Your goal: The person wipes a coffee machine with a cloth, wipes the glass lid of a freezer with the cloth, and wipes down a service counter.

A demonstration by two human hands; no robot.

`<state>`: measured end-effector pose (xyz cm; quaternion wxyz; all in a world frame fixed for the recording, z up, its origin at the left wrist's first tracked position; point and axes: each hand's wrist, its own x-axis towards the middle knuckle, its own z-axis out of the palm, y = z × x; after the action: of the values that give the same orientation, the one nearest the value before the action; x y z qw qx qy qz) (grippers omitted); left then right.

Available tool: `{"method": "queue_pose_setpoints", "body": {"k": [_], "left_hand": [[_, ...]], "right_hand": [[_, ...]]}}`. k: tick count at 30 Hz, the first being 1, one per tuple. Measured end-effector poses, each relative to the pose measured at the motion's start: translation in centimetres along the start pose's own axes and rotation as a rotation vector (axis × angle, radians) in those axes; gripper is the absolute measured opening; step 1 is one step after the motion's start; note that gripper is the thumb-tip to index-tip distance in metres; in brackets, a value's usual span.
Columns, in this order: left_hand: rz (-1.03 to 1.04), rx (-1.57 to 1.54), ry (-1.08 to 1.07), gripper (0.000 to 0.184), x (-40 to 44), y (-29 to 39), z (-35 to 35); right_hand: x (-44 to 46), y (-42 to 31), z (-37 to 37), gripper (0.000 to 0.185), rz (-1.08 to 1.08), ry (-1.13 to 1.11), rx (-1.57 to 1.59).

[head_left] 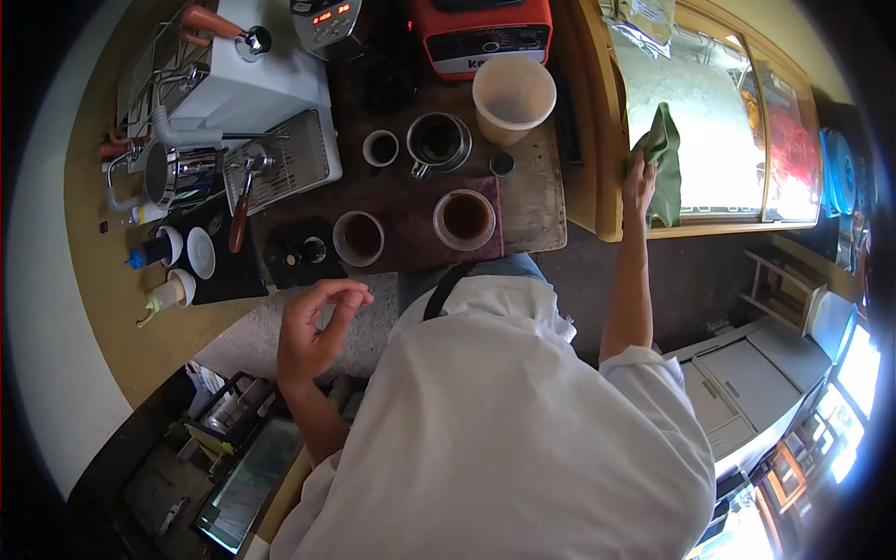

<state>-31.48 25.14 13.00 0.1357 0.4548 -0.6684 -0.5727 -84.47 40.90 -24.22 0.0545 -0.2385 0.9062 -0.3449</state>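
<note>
My right hand (640, 185) is closed on a green cloth (665, 168), at the edge of the wooden-framed glass case (616, 219). In front of my body, my left hand (322, 327) hangs in the air with curled fingers, its thumb and fingertips close together; it seems to hold nothing. Just beyond it stands a clear cup with brown liquid (358, 239). A second cup of brown liquid (464, 220) is on the dark red mat (485, 252). Farther back are a metal pitcher (439, 142), a small dark-filled cup (381, 148) and a pale plastic tub (513, 97).
An espresso machine (266, 89) with a drip tray (322, 173) fills the back left. A portafilter (245, 201) rests on the tray. Behind the tub is a red appliance (485, 42). White saucers (201, 253) lie at the left, and a wooden stool (784, 285) is at the right.
</note>
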Motion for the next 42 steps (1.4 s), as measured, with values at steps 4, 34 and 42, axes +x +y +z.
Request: {"method": "queue_pose_setpoints", "body": {"k": [4,34,42], "left_hand": [[-0.045,-0.045,-0.023,0.018,0.6,-0.8,0.4],[-0.009,-0.003,-0.358,0.021,0.5,-1.4,5.4],[0.015,-0.028,-0.609,0.068,2.7,2.7,10.2]], "right_hand": [[-4.0,-5.8,-4.9,0.054,0.306,0.042,0.417],[-16.5,-20.5,-14.9,0.040,0.535,-0.928,0.683],[-15.9,-26.0,-22.3,0.041,0.117,-1.162,0.657]]}}
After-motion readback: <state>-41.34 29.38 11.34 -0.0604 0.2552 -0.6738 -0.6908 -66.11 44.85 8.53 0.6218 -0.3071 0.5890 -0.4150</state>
